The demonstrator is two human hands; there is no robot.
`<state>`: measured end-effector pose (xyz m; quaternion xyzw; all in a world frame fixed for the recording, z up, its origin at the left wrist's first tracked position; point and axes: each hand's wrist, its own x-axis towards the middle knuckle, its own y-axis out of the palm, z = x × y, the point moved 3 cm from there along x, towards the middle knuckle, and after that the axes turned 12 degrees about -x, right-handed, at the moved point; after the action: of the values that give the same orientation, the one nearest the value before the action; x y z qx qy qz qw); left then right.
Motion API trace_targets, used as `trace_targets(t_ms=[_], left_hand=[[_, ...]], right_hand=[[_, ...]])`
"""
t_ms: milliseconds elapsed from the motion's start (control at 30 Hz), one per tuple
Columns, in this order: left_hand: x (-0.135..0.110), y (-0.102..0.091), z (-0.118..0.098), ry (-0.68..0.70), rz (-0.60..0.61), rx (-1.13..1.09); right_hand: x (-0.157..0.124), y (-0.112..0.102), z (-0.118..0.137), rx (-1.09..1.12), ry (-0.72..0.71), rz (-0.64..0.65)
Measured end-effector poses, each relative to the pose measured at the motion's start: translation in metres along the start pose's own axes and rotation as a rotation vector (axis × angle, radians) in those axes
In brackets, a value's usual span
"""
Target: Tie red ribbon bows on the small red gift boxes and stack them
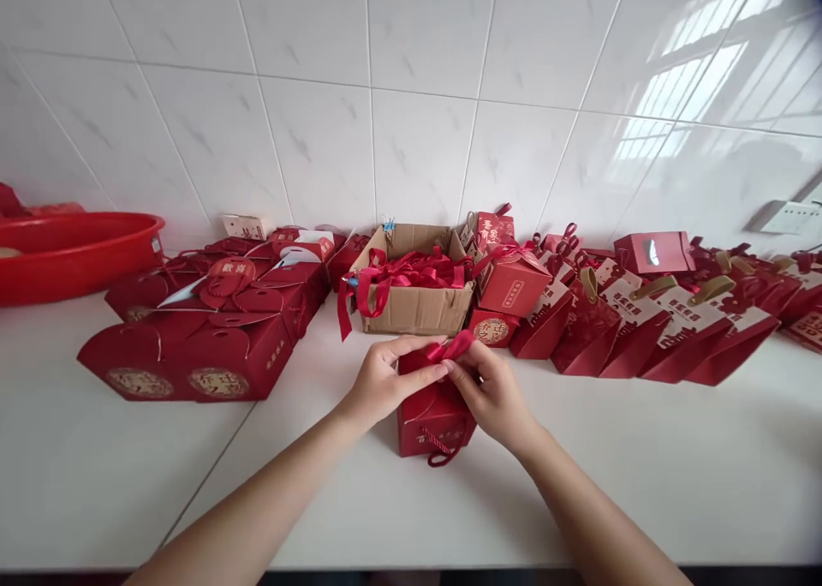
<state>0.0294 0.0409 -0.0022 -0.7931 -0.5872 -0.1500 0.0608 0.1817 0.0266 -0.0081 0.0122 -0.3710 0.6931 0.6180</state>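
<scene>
Lobed gift boxes [224, 346] crowd the left, loop-topped boxes [642, 329] the right, a cardboard carton [414, 310] of ribbons [420, 272] behind. On the white counter [411, 517], a glossy red gift box [429, 408] shows a twisted-cord handle [437, 440]; left hand [385, 379] and right hand [493, 391], pinched closed on satin ribbon [460, 344], partly hide its top.

Around one cardboard box [417, 312], over ten gift boxes [435, 409], two hands [384, 384] and, to its left, one basin [96, 260] are counted.

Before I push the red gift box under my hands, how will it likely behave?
The red gift box probably won't roll, given its flat sides. Its walls look like folded card and may dent if squeezed. The cord in front looks floppy and could drag.
</scene>
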Motion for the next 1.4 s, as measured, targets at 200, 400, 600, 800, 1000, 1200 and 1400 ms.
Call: trace_targets(t_ms=[200, 400, 600, 800, 1000, 1200, 1400], left_hand=[[-0.002, 0.0, 0.004, -0.104, -0.018, -0.162], [-0.004, 0.0, 0.001, -0.052, 0.035, -0.212], [-0.006, -0.001, -0.001, -0.001, 0.048, -0.049], [-0.005, -0.004, 0.0, 0.009, 0.015, 0.045], [-0.004, -0.005, 0.004, 0.048, -0.018, 0.079], [-0.006, -0.005, 0.001, 0.126, -0.065, 0.143], [-0.007, -0.005, 0.0, 0.208, -0.084, 0.193]], right_hand=[[-0.003, 0.001, -0.001, 0.081, 0.007, 0.054], [-0.002, 0.004, -0.005, 0.346, 0.153, 0.034], [-0.003, 0.003, -0.005, 0.419, 0.238, -0.004], [-0.002, 0.001, -0.004, 0.494, 0.332, -0.019], [-0.006, 0.0, -0.006, 0.229, 0.256, -0.116], [-0.005, -0.006, 0.001, -0.103, 0.063, -0.07], [-0.006, -0.008, 0.004, -0.22, -0.023, -0.102]])
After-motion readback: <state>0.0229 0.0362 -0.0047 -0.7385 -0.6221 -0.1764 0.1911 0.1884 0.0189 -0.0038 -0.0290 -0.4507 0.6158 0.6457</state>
